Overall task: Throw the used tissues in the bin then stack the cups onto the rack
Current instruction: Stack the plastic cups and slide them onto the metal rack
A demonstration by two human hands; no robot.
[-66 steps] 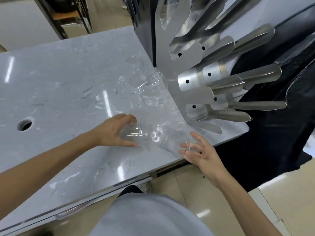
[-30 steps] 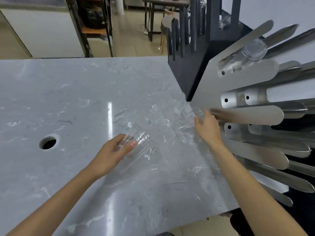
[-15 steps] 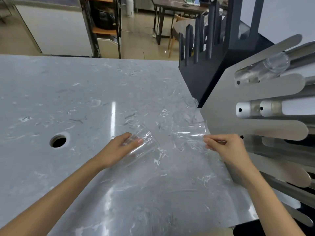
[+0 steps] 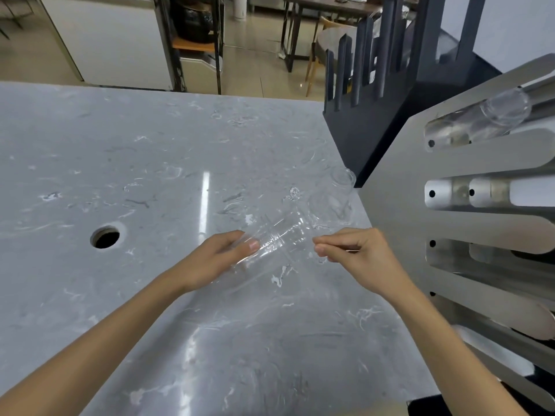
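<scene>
I have both hands out over the grey marble-patterned countertop [image 4: 126,163], meeting near its right side. My left hand [image 4: 220,262] is wrapped around a clear plastic cup [image 4: 270,244] lying on its side, thumb on top and fingers curled under it, a firm part-closed hold. My right hand [image 4: 360,256] is pinched nearly closed at the other end of the clear plastic, thumb against fingertips; whether it grips the same cup or a second one nested into it, I cannot tell, since the plastic is see-through and the outlines blur together.

Another clear plastic cup [image 4: 341,190] rests on the countertop just beyond my right hand, close against the foot of the brushed-metal cup rack with long flat prongs [image 4: 450,223]. The rack fills the right edge of the view, its prongs running off to the right, and a transparent cup [image 4: 492,115] already sits in its top slot. Behind it stands a dark slatted metal stand [image 4: 390,115].

To the left the countertop is open, broken only by a round hole [image 4: 105,238] well apart from my hands. The near edge of the countertop runs off toward the lower right, under my right forearm.
</scene>
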